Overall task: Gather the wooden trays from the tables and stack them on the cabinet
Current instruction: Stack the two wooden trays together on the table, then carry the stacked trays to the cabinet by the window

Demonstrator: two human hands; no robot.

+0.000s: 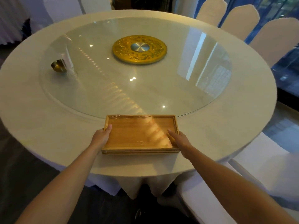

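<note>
A rectangular wooden tray (137,133), wrapped in shiny clear film, lies near the front edge of a round table (32,120) covered in a white cloth. Its front edge shows more than one layer, as if trays lie stacked. My left hand (102,136) grips the tray's left rim, thumb over the edge. My right hand (178,139) grips the right rim, thumb resting inside the tray. No cabinet is in view.
A glass turntable (161,88) with a gold centre disc (140,49) fills the table's middle. A small gold bowl (57,66) sits on the glass at the left. White-covered chairs (241,21) ring the table at the back right; another stands at my right (252,172).
</note>
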